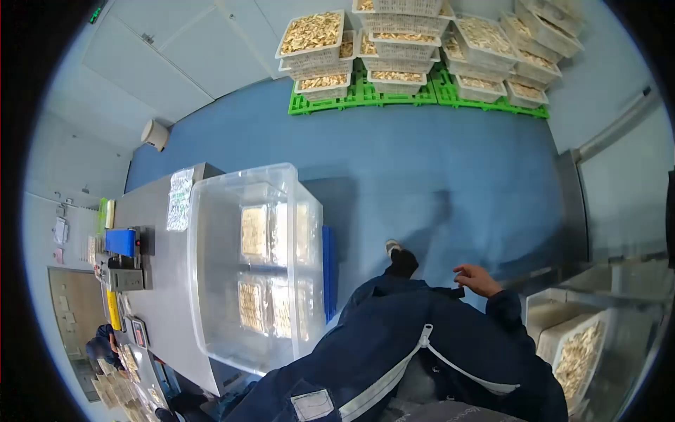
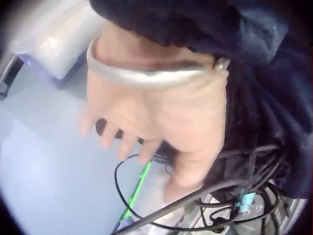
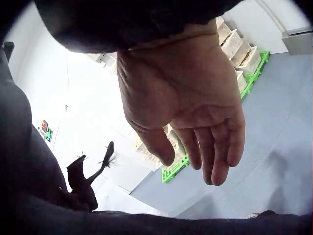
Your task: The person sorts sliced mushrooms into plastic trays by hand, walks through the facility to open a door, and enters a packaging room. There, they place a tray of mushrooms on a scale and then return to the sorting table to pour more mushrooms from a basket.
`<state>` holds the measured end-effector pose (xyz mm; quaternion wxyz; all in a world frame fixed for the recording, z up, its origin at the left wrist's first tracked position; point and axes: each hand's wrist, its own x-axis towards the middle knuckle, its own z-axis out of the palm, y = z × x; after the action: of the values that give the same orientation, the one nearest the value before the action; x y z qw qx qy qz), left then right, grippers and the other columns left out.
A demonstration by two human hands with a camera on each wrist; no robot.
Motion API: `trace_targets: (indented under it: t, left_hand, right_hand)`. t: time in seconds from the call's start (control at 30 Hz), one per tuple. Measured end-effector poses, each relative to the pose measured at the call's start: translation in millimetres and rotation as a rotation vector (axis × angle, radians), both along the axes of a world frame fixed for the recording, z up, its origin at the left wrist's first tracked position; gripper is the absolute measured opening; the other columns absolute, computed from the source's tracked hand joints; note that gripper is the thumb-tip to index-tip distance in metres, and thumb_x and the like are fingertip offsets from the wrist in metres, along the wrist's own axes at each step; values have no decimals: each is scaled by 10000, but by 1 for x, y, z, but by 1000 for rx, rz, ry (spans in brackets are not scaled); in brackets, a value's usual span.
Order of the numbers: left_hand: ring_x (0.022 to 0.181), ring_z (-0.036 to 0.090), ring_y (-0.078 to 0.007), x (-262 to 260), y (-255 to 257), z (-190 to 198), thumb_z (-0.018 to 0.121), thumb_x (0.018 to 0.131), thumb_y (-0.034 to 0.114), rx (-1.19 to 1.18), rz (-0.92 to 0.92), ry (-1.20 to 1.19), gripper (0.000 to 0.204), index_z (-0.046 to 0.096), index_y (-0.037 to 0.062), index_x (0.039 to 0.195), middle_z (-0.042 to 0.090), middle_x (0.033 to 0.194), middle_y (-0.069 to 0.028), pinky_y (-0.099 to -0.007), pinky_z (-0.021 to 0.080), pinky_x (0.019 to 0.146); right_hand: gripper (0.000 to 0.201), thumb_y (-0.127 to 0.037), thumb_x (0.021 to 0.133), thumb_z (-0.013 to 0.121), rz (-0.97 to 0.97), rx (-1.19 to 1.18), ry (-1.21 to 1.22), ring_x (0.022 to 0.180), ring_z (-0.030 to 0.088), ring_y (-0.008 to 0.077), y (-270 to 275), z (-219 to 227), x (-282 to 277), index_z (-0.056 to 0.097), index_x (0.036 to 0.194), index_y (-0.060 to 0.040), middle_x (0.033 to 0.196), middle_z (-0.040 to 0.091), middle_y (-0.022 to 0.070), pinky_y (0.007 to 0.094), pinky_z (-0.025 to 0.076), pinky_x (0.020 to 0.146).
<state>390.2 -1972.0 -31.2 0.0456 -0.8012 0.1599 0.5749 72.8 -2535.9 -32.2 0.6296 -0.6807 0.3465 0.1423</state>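
Tub (image 1: 219, 267), packs (image 1: 254, 235) inside, sits along tabletop's (image 1: 169, 288) right edge. Your left hand (image 2: 156, 107), fingers apart, and right hand (image 3: 190, 105), fingers loosely bent, hold nothing. Loose black cable (image 2: 168, 209) could snag if your left hand swings through.

Blue floor (image 1: 436, 155): green pallets (image 1: 362, 90), white bucket (image 1: 155, 135). Grey table (image 1: 166, 281): silvery bag (image 1: 180, 200).

White baskets (image 1: 313, 60) of pale pieces (image 1: 311, 31) stood stacked on green pallets (image 1: 358, 91), close to their near edges. A shiny, crinkled sheet (image 1: 180, 200) lay by the far edge of the tabletop (image 1: 165, 271); a blue box (image 1: 120, 243) and a grey metal box (image 1: 126, 280) sat along its left edge. A white bucket (image 1: 155, 135) stood beyond.
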Motion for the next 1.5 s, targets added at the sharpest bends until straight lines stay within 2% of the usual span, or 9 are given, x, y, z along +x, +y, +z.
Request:
trace_targets:
  t: [0.17,0.37,0.5,0.73,0.87,1.1,1.23,1.33,1.5]
  left_hand:
    - [962,633,-325,106,-148,-11,678,791,328,-267,47,-183,446,615,57,1141,675,1021,-156,-420,480,872]
    - [966,628,-327,231,-355,36,678,786,316,-642,134,-303,429,621,57,1123,669,1032,-160,-422,481,864]
    - [969,625,-329,287,-423,40,679,783,308,-694,156,-290,417,626,57,1112,664,1039,-163,-423,482,859]
    - [974,619,-331,299,-390,-4,680,777,293,-312,239,-207,397,633,57,1092,656,1051,-167,-424,483,851]
    - [977,616,-333,281,-352,9,681,774,285,-109,489,-189,385,638,57,1081,652,1058,-170,-425,484,846]
    - [982,610,-336,290,-342,14,682,768,271,-8,812,-153,365,645,56,1061,644,1070,-175,-427,485,837]
    - [985,606,-338,384,-353,-1,682,765,263,-75,795,-161,353,650,56,1049,639,1077,-177,-428,486,832]
    - [987,604,-339,490,-374,16,683,762,257,-225,706,-206,344,653,56,1041,636,1083,-179,-429,486,829]
    - [970,587,-380,710,-372,67,671,773,223,-373,692,-1069,319,647,34,1029,648,956,-163,-418,471,853]
  right_hand:
    - [353,-167,907,603,36,-10,-28,860,640,163,-97,7,81,572,1200,28,986,667,107,291,504,783]
    - [317,-163,898,601,-13,14,-111,805,631,155,-195,4,184,583,1166,6,937,669,87,294,506,728]
    - [311,-164,893,601,121,93,-30,799,629,151,-256,-1,269,591,1153,5,927,666,82,298,504,720]
    - [304,-161,917,557,423,-51,0,837,631,166,-392,-20,469,577,1154,29,948,654,117,316,509,751]
    - [328,-182,889,587,561,-116,-95,779,623,165,-432,17,606,584,1146,23,905,653,102,314,501,714]
    - [318,-212,878,612,872,-209,-213,707,596,135,-390,49,838,611,1127,-15,814,656,55,291,471,646]
    - [316,-229,885,616,1021,-248,-432,715,589,124,-353,32,947,620,1125,-24,841,665,56,283,471,654]
    - [350,-246,881,624,1013,-209,-288,771,629,140,-333,40,1023,613,1155,-28,890,688,73,296,494,694]
    - [391,-275,891,609,1040,-278,-340,899,663,224,-303,67,1157,598,1176,-8,993,694,130,339,513,771]
